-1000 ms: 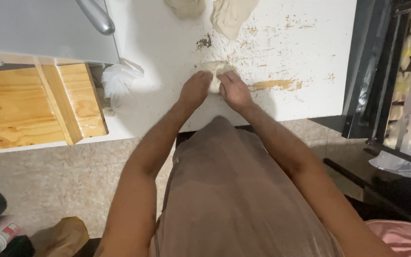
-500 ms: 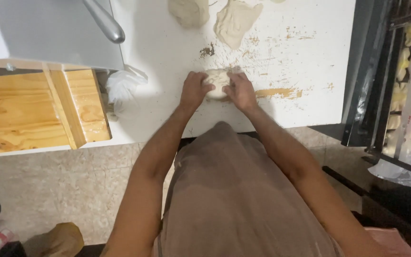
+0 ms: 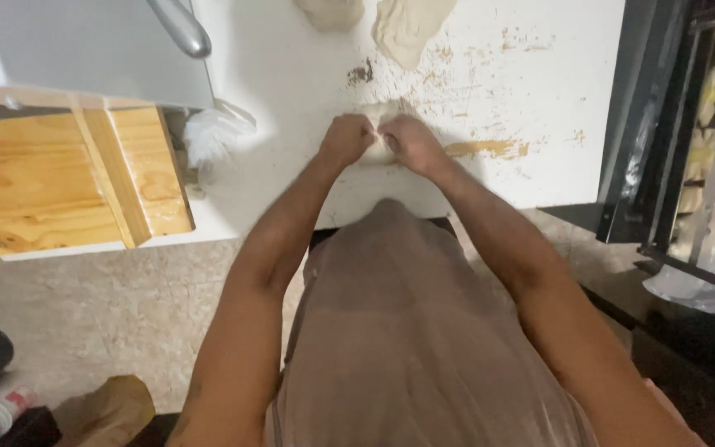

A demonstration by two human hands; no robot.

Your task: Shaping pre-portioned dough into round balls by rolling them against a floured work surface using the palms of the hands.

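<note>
A pale lump of dough lies on the white worktop, close to its near edge. My left hand presses against the dough's left side with fingers curled around it. On the dough's right side my right hand does the same, and the two hands almost meet over it. Most of the lump is covered by my fingers. Two more pieces of dough, a rounded one and a flatter one, lie farther back on the worktop.
A wooden board sits at the left. Behind it stands a grey metal machine with a lever, and a white brush-like tuft lies beside it. Dark metal racks stand at the right. Scraps of dough streak the worktop.
Both hands have stayed on the dough, closing tighter together over it. The view has shifted slightly as my head moved.
</note>
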